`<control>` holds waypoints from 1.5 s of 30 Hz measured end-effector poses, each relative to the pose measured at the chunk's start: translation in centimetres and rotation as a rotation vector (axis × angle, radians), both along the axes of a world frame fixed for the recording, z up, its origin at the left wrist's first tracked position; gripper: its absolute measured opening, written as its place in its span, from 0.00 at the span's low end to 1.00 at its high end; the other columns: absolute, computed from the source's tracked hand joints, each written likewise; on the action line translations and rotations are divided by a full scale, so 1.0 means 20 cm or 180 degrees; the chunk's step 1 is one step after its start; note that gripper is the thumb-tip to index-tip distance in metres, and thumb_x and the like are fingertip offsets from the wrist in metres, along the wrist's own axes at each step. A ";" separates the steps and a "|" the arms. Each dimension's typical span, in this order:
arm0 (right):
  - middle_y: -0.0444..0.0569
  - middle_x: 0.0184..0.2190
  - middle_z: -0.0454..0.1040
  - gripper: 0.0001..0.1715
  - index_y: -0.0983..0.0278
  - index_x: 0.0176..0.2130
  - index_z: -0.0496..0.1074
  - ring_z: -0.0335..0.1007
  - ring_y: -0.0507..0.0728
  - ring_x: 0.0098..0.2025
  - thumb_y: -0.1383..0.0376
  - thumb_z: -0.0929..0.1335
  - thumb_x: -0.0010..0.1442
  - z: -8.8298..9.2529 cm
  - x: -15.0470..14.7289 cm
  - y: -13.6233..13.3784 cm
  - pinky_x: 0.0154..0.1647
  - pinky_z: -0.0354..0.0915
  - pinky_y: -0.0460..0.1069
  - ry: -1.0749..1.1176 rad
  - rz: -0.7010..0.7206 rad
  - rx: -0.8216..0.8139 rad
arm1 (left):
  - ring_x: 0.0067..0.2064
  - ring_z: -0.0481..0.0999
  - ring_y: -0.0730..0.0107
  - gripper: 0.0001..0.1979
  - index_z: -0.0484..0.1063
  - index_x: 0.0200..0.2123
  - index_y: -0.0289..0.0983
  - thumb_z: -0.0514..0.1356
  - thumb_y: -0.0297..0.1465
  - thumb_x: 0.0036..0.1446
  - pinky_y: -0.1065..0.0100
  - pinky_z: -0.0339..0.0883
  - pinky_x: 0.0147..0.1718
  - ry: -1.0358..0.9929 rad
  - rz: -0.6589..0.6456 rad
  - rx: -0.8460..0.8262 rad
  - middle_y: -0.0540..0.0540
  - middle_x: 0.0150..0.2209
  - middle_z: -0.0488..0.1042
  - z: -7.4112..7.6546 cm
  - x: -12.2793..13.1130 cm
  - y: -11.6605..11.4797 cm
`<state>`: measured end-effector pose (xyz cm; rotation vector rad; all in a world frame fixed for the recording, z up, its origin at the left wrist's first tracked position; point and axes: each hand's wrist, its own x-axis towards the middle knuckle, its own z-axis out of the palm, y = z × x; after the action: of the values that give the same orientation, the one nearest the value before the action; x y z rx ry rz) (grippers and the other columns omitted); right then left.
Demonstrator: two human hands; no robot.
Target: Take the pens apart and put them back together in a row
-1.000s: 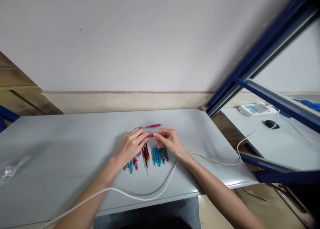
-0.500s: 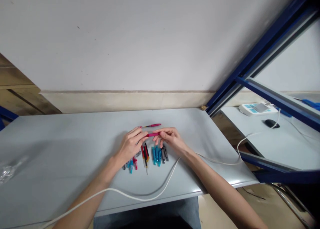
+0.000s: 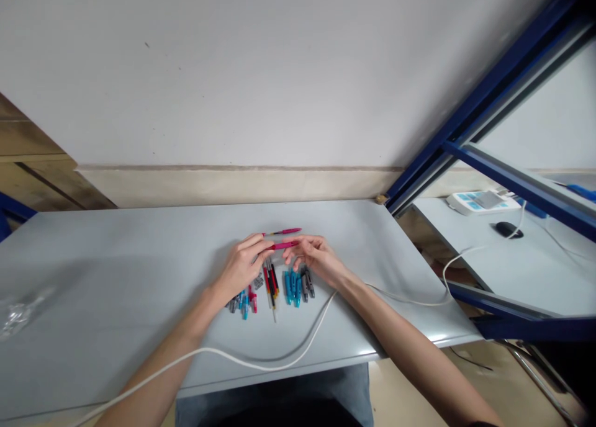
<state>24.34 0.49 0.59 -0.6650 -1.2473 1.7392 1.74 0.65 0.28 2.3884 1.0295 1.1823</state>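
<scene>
A pink pen (image 3: 283, 246) is held level between my two hands above the table. My left hand (image 3: 244, 260) pinches its left end, and my right hand (image 3: 316, 253) grips the right end with thumb and fingers. Just beyond lies another pink pen piece (image 3: 291, 231) with a refill showing at its left. Below my hands lie several pen refills (image 3: 272, 284), blue pen barrels (image 3: 293, 288) and grey barrels (image 3: 308, 285). Small blue, grey and pink pen parts (image 3: 244, 303) lie near my left wrist.
A white cable (image 3: 261, 366) crosses the table (image 3: 139, 272) in front of me. Crumpled clear plastic (image 3: 18, 315) lies at the left. On the right, past a blue frame (image 3: 526, 182), a side table carries a black mouse (image 3: 508, 229) and a white device (image 3: 482, 202).
Both hands keep their hold on the pink pen, with only slight finger movement. The view has shifted slightly.
</scene>
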 end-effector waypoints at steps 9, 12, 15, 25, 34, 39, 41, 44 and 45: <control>0.56 0.36 0.83 0.22 0.65 0.49 0.81 0.81 0.57 0.36 0.52 0.73 0.63 0.01 0.01 0.00 0.31 0.75 0.48 -0.0318 -0.0199 0.0223 | 0.41 0.73 0.66 0.11 0.74 0.42 0.38 0.52 0.31 0.71 0.64 0.69 0.41 0.0459 0.0080 0.0137 0.45 0.38 0.73 0.04 0.00 -0.01; 0.57 0.37 0.83 0.25 0.66 0.50 0.80 0.81 0.58 0.36 0.51 0.71 0.64 0.01 0.01 -0.01 0.32 0.75 0.48 -0.0356 -0.0096 0.0186 | 0.39 0.75 0.68 0.11 0.74 0.43 0.38 0.51 0.31 0.72 0.67 0.70 0.39 0.0486 0.0044 -0.0026 0.45 0.40 0.74 0.03 -0.01 -0.02; 0.58 0.37 0.83 0.25 0.67 0.49 0.81 0.81 0.58 0.35 0.50 0.72 0.64 0.00 0.03 0.00 0.33 0.75 0.49 -0.0403 -0.0054 0.0167 | 0.36 0.77 0.70 0.11 0.74 0.45 0.39 0.52 0.31 0.72 0.67 0.71 0.37 0.0608 0.0022 -0.0046 0.46 0.39 0.77 0.01 -0.02 -0.02; 0.57 0.37 0.83 0.25 0.68 0.48 0.81 0.81 0.57 0.34 0.50 0.73 0.63 -0.05 0.04 0.02 0.38 0.76 0.50 -0.0164 0.0196 -0.0087 | 0.39 0.79 0.68 0.12 0.76 0.46 0.39 0.53 0.32 0.71 0.67 0.73 0.39 0.0502 -0.0099 0.0023 0.46 0.40 0.79 -0.02 -0.04 0.00; 0.55 0.38 0.83 0.23 0.65 0.50 0.81 0.81 0.57 0.38 0.53 0.75 0.60 -0.02 0.03 0.01 0.41 0.76 0.51 -0.0310 0.0020 0.0150 | 0.39 0.76 0.66 0.11 0.76 0.44 0.37 0.53 0.31 0.71 0.65 0.71 0.39 0.0421 -0.0029 0.0138 0.44 0.38 0.75 0.05 -0.03 0.00; 0.55 0.33 0.83 0.24 0.68 0.44 0.82 0.80 0.56 0.32 0.49 0.72 0.62 -0.02 0.01 0.01 0.39 0.76 0.50 -0.0484 -0.0397 0.0224 | 0.38 0.76 0.67 0.09 0.74 0.42 0.36 0.54 0.30 0.70 0.66 0.71 0.38 0.0464 -0.0016 0.0428 0.44 0.37 0.75 0.06 -0.01 -0.02; 0.55 0.32 0.83 0.24 0.68 0.41 0.82 0.80 0.56 0.31 0.48 0.72 0.62 -0.01 0.00 0.01 0.38 0.76 0.50 -0.0491 -0.0503 0.0202 | 0.37 0.78 0.68 0.08 0.74 0.44 0.36 0.54 0.30 0.70 0.68 0.71 0.36 0.0636 0.0076 0.0569 0.45 0.39 0.77 0.05 0.00 -0.04; 0.56 0.34 0.83 0.22 0.67 0.40 0.82 0.80 0.56 0.32 0.50 0.72 0.63 -0.01 0.01 0.01 0.39 0.75 0.50 -0.0342 -0.0358 0.0088 | 0.34 0.79 0.71 0.09 0.74 0.45 0.37 0.54 0.29 0.70 0.70 0.70 0.33 0.0752 0.0275 0.0668 0.46 0.41 0.78 0.04 0.01 -0.05; 0.56 0.35 0.83 0.21 0.67 0.41 0.82 0.80 0.56 0.33 0.51 0.72 0.63 -0.01 0.02 0.01 0.39 0.75 0.50 -0.0284 -0.0288 0.0049 | 0.33 0.79 0.72 0.09 0.75 0.46 0.38 0.54 0.29 0.70 0.70 0.70 0.32 0.0756 0.0309 0.0670 0.46 0.41 0.78 0.04 0.01 -0.05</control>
<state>24.67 0.76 0.30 -0.7855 -1.2702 1.6398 1.86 -0.38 1.12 2.7241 1.1550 1.1071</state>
